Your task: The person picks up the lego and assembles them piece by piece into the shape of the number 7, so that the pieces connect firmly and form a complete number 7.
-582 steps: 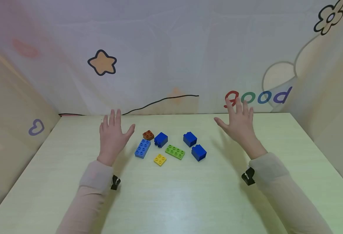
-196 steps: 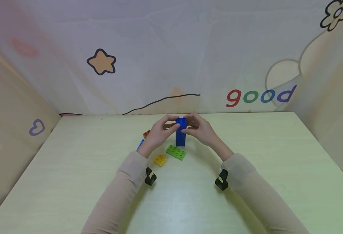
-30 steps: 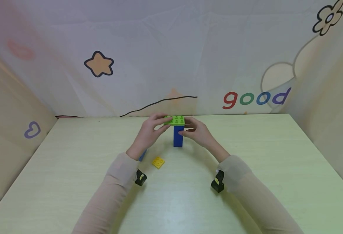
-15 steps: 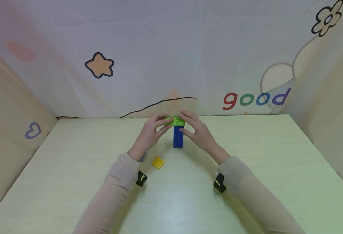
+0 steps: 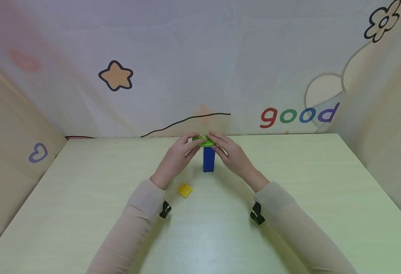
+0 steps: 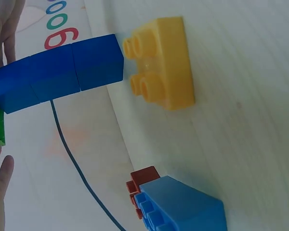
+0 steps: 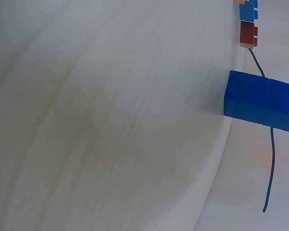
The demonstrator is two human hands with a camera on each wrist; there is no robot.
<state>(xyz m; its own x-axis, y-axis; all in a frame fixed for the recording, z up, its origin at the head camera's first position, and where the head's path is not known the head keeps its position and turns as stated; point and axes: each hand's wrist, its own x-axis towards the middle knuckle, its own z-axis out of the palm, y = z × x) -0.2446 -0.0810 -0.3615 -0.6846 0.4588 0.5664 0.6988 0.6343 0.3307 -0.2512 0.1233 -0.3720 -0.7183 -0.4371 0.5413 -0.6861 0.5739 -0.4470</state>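
A green brick (image 5: pixel 205 143) lies across the top of an upright tower of stacked blue bricks (image 5: pixel 209 160) at the table's back middle. My left hand (image 5: pixel 175 158) rests straight fingers on the green brick's left part, its thumb just below that edge. From the other side, my right hand (image 5: pixel 236 156) presses straight fingers onto the right part of the brick, thumb beside the tower's top. The fingers cover much of the green studs. In front of the tower lies a yellow brick (image 5: pixel 185 190).
The left wrist view shows a light blue brick (image 6: pixel 188 197) and a brown brick (image 6: pixel 145 176) on the table, both hidden behind my left arm in the head view. A printed cloth wall (image 5: pixel 180 76) stands behind the table (image 5: pixel 204 236).
The blue bricks, separate at first, now stand stacked, and the green brick has moved onto them. Over the last second my right fingers went from the tower's side to the green brick's top.
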